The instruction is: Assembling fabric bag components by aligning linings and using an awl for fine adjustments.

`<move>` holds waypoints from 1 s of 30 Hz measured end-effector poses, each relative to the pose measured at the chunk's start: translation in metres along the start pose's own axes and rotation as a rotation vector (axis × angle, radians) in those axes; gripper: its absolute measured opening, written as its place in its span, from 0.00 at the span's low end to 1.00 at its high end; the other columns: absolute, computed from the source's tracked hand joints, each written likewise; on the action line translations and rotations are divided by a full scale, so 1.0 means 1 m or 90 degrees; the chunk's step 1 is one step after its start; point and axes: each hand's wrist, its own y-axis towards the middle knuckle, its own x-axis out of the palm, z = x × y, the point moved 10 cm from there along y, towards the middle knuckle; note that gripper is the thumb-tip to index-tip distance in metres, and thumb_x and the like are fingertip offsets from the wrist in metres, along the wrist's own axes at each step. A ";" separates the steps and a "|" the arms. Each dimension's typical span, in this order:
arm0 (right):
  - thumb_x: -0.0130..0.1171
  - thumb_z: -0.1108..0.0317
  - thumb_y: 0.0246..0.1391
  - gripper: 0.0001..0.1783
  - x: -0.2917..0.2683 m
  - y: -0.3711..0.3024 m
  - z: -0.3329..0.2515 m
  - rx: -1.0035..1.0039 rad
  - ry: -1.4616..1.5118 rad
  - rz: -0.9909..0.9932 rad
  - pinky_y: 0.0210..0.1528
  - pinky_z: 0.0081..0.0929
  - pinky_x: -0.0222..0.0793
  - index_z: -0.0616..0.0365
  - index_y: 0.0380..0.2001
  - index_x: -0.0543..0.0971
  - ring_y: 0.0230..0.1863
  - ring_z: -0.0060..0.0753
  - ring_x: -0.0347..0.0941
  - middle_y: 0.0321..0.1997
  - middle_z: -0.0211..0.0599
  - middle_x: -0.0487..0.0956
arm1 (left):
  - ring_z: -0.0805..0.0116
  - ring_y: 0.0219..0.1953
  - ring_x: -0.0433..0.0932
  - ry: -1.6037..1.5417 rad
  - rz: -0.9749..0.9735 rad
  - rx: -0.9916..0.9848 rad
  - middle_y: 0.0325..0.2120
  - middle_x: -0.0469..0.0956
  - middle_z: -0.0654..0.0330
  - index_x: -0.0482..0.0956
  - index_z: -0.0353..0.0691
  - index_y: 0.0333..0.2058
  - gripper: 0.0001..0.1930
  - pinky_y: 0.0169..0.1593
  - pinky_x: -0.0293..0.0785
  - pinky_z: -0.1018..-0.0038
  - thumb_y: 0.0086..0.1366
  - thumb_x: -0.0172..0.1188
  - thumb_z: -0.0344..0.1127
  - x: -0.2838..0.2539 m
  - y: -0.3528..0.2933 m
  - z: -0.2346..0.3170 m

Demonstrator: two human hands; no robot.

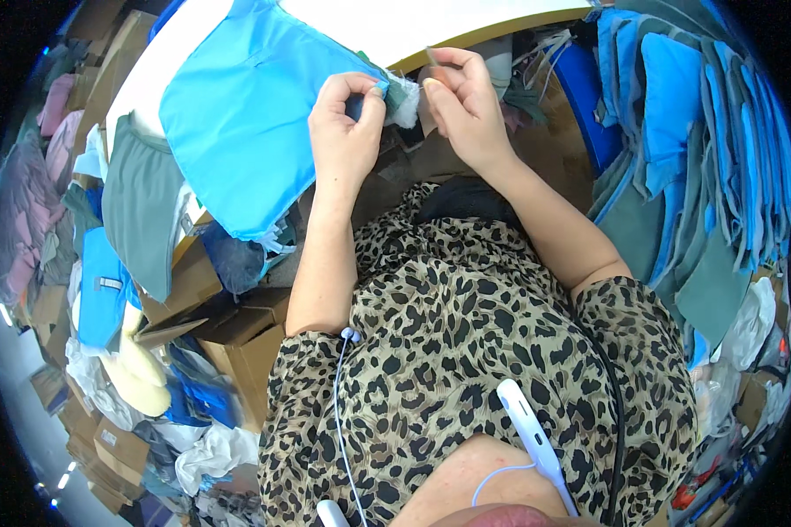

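Observation:
A bright blue fabric piece (246, 114) lies partly on the white table (369, 26) and hangs over its edge towards me. My left hand (347, 127) is closed, thumb against fingers, on the corner of this piece. Just past the thumb, a bit of grey-green cloth and a white fluffy tuft (404, 104) stick out. Close by on the right, my right hand (473, 114) is raised in a pinch, apart from the left. A thin brownish shape shows at its fingertips, too small to name.
Many blue and grey-green fabric pieces (677, 114) hang in a stack on the right. Left of the table edge, a grey-green panel (141, 206) droops beside a blue strip (101, 290). Cardboard boxes (250, 360), plastic bags (215, 457) and a pale yellow piece (141, 382) crowd the lower left.

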 end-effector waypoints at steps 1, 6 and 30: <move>0.54 0.69 0.54 0.16 0.000 0.002 0.000 -0.003 -0.063 -0.029 0.24 0.12 0.56 0.63 0.44 0.65 0.23 0.12 0.59 0.23 0.24 0.67 | 0.65 0.32 0.74 -0.003 -0.014 -0.002 0.27 0.76 0.57 0.73 0.34 0.25 0.02 0.40 0.70 0.74 0.52 0.56 0.25 0.002 0.000 0.001; 0.58 0.65 0.52 0.11 0.008 0.006 0.016 0.040 -0.148 -0.074 0.21 0.16 0.53 0.63 0.29 0.74 0.20 0.11 0.56 0.17 0.21 0.65 | 0.60 0.30 0.74 0.138 0.006 0.144 0.25 0.75 0.60 0.73 0.39 0.24 0.03 0.38 0.66 0.69 0.49 0.58 0.27 0.000 -0.006 0.029; 0.50 0.67 0.58 0.05 0.026 -0.013 0.084 0.383 0.190 -0.116 0.14 0.11 0.48 0.54 0.31 0.67 0.13 0.11 0.53 0.16 0.21 0.62 | 0.60 0.43 0.74 0.199 -0.114 0.039 0.38 0.76 0.51 0.75 0.37 0.43 0.17 0.48 0.68 0.70 0.54 0.61 0.36 -0.026 0.014 0.018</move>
